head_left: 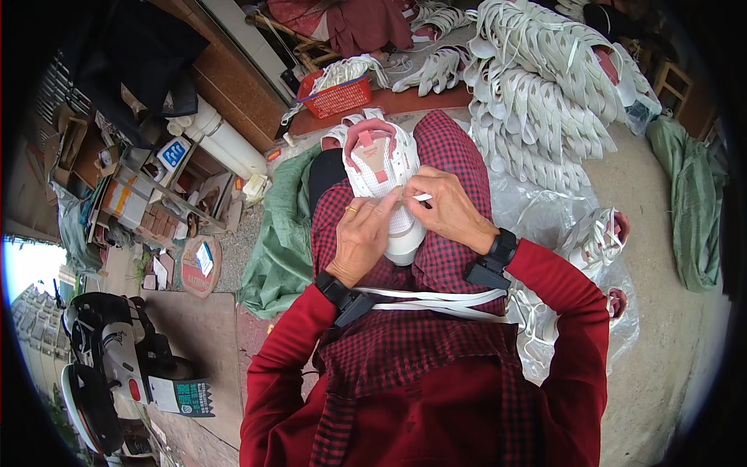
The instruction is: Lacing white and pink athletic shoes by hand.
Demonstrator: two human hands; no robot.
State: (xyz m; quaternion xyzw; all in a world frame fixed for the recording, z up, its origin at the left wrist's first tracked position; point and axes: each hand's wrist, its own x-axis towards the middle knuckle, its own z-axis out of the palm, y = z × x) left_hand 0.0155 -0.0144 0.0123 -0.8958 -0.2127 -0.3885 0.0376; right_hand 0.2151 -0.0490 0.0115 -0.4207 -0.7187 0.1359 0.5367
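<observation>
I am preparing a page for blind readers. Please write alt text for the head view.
Seen from above, a seated person's left hand and right hand hold a white and pink shoe on the lap, the fingers pinching a white lace. More white laces lie across the checked lap, and a pile of white shoe parts lies ahead.

Long red sleeves [580, 311] are worn on both arms. A black wristband with a small black box attached is strapped on the left wrist [342, 297] and on the right wrist [495, 258]. A gold ring [352, 208] is worn on the left hand [362, 237]. The lap is covered by red-and-black checked cloth [420, 342].
</observation>
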